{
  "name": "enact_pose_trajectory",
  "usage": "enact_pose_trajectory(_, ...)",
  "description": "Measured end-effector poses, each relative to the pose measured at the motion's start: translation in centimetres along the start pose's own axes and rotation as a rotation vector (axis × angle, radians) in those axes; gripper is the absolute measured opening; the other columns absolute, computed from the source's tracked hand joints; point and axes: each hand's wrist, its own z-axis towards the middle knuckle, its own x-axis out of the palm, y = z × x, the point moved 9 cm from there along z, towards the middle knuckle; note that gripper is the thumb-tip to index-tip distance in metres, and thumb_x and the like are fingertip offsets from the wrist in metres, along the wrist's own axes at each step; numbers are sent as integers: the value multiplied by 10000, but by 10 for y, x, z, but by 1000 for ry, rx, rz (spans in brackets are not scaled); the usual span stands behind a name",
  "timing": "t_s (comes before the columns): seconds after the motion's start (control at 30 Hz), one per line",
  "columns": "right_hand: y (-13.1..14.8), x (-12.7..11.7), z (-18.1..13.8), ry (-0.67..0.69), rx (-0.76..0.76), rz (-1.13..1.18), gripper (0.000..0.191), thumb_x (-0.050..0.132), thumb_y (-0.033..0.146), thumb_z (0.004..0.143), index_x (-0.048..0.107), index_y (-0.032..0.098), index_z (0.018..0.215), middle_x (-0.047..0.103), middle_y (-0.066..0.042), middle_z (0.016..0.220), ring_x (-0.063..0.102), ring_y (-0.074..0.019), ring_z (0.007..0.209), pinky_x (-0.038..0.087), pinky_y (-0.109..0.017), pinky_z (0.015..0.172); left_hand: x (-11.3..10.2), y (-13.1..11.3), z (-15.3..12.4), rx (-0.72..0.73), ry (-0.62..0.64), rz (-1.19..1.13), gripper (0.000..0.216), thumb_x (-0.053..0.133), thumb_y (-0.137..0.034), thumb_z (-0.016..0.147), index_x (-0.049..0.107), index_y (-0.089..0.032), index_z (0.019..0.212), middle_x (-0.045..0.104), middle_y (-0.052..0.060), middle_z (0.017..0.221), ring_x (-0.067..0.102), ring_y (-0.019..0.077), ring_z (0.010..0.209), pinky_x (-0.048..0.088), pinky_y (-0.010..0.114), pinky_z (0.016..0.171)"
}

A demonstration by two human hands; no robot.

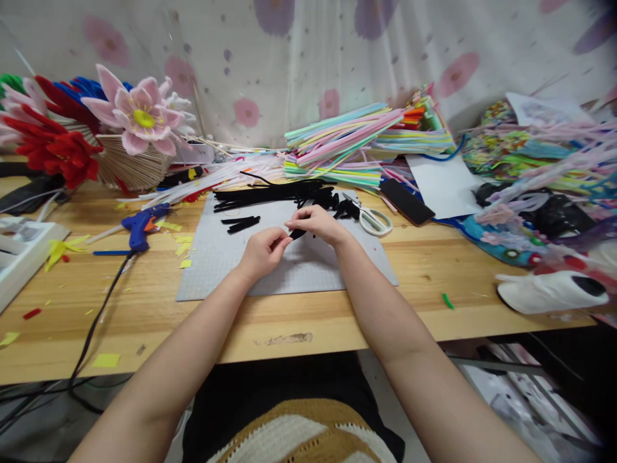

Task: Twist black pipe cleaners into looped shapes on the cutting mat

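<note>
My left hand (265,249) and my right hand (315,223) meet over a grey cutting mat (212,273). Between their pinched fingertips is a short black pipe cleaner piece (297,234), mostly covered by the fingers. Behind the hands lies a bundle of long black pipe cleaners (270,194). Some short cut black pieces (242,224) rest on the mat left of them. To the right of my right hand are a black fuzzy clump (348,208) and scissors with pale handles (376,222).
A blue glue gun (139,228) with a trailing cord lies left, near a white power strip (29,254). Pipe-cleaner flowers (139,116) stand back left. Colourful pipe cleaner bundles (347,138), a dark phone (407,200) and white paper (443,183) lie behind; a white object (549,291) sits right.
</note>
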Motion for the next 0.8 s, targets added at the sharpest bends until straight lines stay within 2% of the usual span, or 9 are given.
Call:
enact_pose_trajectory(0.1, 3, -4, 0, -58, -6, 0, 331, 687, 436, 610, 616, 113, 618, 547, 0, 603, 437, -86, 594, 321, -249, 585, 11, 26, -2, -289, 60, -402, 295, 582, -442, 744, 587, -160, 658, 519, -9, 520, 425, 75, 403, 395, 223, 421)
enact_pose_trajectory(0.2, 5, -4, 0, -84, -20, -2, 339, 691, 440, 601, 610, 111, 615, 544, 0, 607, 433, -82, 591, 324, -247, 580, 17, 36, -4, -416, 54, -660, 348, 658, -488, 666, 607, -145, 649, 539, -3, 526, 393, 55, 385, 398, 206, 374)
enact_pose_trajectory(0.4, 7, -3, 0, -124, -27, -9, 380, 684, 481, 594, 607, 110, 622, 510, 9, 581, 420, -79, 573, 316, -243, 550, 20, 34, -4, -495, 32, -850, 288, 748, -373, 591, 602, -129, 638, 541, -18, 512, 388, 33, 379, 356, 156, 329)
enact_pose_trajectory(0.67, 1, 4, 7, -196, -22, -22, 395, 653, 517, 603, 586, 128, 591, 482, 19, 541, 383, -75, 547, 300, -241, 537, 16, 35, -8, -597, -215, -1041, 178, 663, -206, 682, 536, -132, 583, 513, -35, 473, 391, 15, 368, 351, 123, 369)
enact_pose_trajectory(0.8, -2, 4, 9, -225, -19, -44, 411, 637, 536, 607, 583, 129, 586, 463, 24, 536, 359, -73, 540, 283, -245, 534, 18, 36, -9, -618, -246, -1102, 166, 631, -180, 717, 533, -131, 592, 499, -41, 476, 386, 13, 380, 362, 115, 389)
